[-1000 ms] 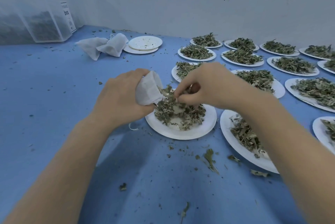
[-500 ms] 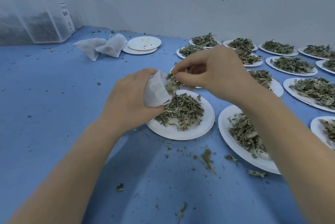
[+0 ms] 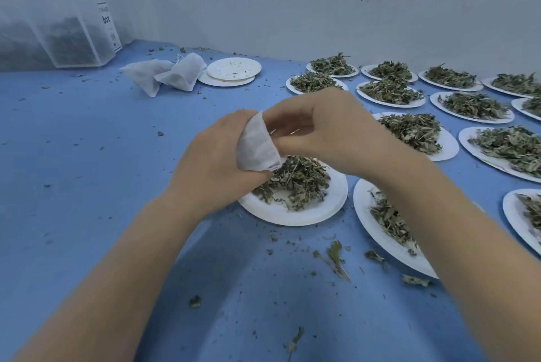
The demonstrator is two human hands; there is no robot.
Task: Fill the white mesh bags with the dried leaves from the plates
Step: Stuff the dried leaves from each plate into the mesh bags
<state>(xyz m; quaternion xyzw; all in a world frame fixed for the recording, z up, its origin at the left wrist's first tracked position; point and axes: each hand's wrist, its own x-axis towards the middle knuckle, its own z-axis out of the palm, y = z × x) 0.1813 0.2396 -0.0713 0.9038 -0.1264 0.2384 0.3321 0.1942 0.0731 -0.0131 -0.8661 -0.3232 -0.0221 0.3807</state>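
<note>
A: Left hand point(image 3: 210, 162)?
B: Gripping the bag point(image 3: 255, 147), fingers curled round it, mouth turned to the right. Held just above the near plate point(image 3: 295, 213).

A: Right hand point(image 3: 328, 130)?
B: At the bag's mouth, fingertips bunched together and touching the rim. Whether leaf is pinched between them, cannot tell; the fingers hide it.

A: Leaves point(image 3: 295, 183)?
B: Loose heap on the near plate, directly under the bag. More heaped plates point(image 3: 474, 106) in rows to the right and behind.

A: Elsewhere?
B: Two spare bags point(image 3: 172, 74) lie far left on the blue table point(image 3: 87, 156), beside a stack of bare plates point(image 3: 232, 70). Leaf crumbs scattered on the table near the front.
</note>
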